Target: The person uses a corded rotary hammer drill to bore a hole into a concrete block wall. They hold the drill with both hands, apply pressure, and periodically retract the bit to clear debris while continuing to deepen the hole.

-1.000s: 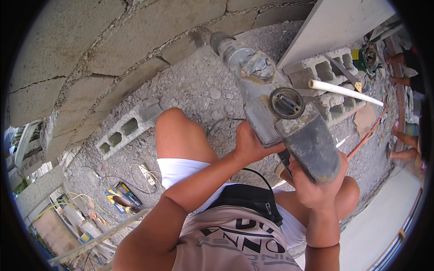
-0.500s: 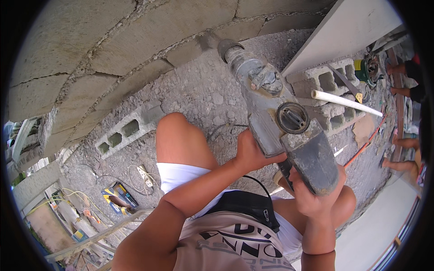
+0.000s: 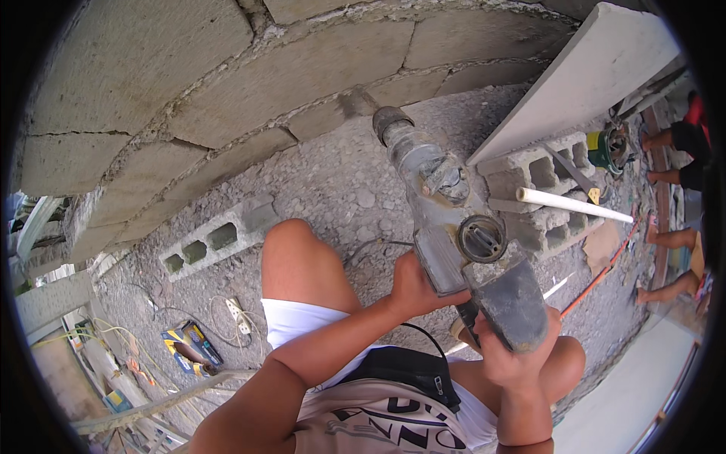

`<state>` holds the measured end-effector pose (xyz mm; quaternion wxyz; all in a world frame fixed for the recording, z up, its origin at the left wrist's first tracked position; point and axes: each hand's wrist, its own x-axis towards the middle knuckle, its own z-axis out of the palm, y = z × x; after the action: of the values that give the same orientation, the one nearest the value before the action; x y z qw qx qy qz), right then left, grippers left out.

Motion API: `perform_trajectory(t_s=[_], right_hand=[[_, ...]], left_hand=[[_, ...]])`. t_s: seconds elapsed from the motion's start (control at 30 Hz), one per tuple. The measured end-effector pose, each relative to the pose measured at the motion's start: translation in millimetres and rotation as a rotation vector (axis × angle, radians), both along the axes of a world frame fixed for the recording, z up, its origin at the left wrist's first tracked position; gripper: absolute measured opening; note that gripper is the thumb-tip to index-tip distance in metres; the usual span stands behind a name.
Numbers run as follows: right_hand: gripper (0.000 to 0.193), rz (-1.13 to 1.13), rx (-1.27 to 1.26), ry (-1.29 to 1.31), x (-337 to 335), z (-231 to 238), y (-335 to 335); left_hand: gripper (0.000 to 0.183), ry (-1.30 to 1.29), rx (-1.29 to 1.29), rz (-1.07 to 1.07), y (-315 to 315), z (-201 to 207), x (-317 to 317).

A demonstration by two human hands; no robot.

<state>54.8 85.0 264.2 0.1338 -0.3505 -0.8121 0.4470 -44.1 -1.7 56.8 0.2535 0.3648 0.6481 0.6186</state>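
Observation:
A dusty grey rotary hammer [image 3: 442, 189] is held in front of me, its round nose aimed at the base of the concrete block wall [image 3: 302, 72]. Whatever bit it may carry is hidden. My left hand [image 3: 422, 287] is closed on the tool's left side, below the dial, with part of the fingers behind the body. At its dark rear end, my right hand [image 3: 516, 356] wraps around the handle. From near the tool a black cord [image 3: 427, 333] curves down past my waist bag.
Rubble covers the ground. One hollow block [image 3: 219, 238] lies left of my knee; stacked blocks [image 3: 529, 181] with a white pipe [image 3: 575, 206] and handsaw [image 3: 571, 170] stand right. Beyond are a leaning board [image 3: 575, 83] and other people's legs [image 3: 673, 238]. An extension socket [image 3: 239, 316] lies at lower left.
The view has shifted slightly, so the wall and ground sit lower. Both hands keep their hold on the rotary hammer, whose rear end appears a little lower and further left.

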Motion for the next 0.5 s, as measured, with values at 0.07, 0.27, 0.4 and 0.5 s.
perform_trajectory(t_s=[0.07,0.27,0.4,0.5], right_hand=[[0.025,-0.056,-0.058,0.019,-1,0,-1],[0.023,-0.100,-0.048,0.040,-9,-12,3],[0.021,-0.076,-0.060,0.151,-11,-28,-1],[0.019,-0.089,-0.013,0.201,-22,-34,-11]], left_hand=[[0.074,0.024,-0.020,0.002,1,6,-1],[0.071,-0.040,-0.087,0.049,2,21,-12],[0.069,-0.065,-0.066,0.061,1,7,-17],[0.067,-0.062,-0.047,0.064,-3,-3,-21]])
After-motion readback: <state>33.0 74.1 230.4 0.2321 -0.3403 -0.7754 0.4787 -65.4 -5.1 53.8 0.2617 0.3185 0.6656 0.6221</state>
